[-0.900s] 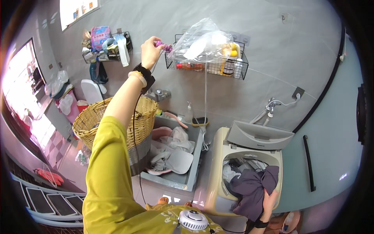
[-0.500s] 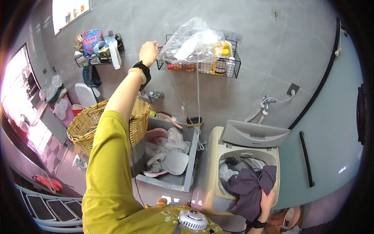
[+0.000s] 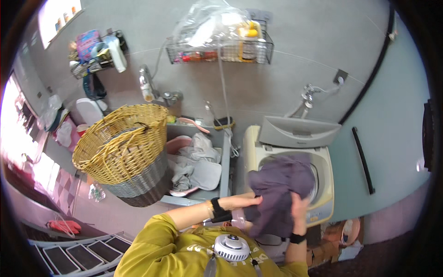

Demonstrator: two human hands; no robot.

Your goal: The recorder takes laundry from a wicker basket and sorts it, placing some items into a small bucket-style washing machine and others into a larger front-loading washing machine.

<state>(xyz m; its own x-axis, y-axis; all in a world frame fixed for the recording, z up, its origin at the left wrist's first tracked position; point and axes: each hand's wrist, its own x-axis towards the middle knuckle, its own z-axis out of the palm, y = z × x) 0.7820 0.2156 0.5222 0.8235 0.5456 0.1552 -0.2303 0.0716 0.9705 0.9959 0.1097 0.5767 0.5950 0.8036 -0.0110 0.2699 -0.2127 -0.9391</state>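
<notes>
A bunched dark purple garment (image 3: 279, 177) hangs over the opening of a cream top-loading washing machine (image 3: 326, 184) and drapes toward my body. My left hand (image 3: 240, 201) grips its left edge, with the fingertips partly hidden by the cloth. On the opposite side my right hand (image 3: 299, 208), slightly blurred, holds the same garment. Its exact kind does not show. The machine's grey lid (image 3: 300, 131) stands raised behind, and the cloth covers most of the drum.
Left of the machine, a grey sink (image 3: 224, 173) holds pale laundry (image 3: 203, 150). A tall wicker basket (image 3: 124, 157) stands beside it. Wall racks carry bottles (image 3: 249, 48) and a plastic bag (image 3: 207, 25). A glass door with a black handle (image 3: 363, 161) is at the right.
My left hand has come down from the wall rack to the garment. My right hand has lifted the garment and shifted slightly left. The view has moved, and the wicker basket is now unobstructed.
</notes>
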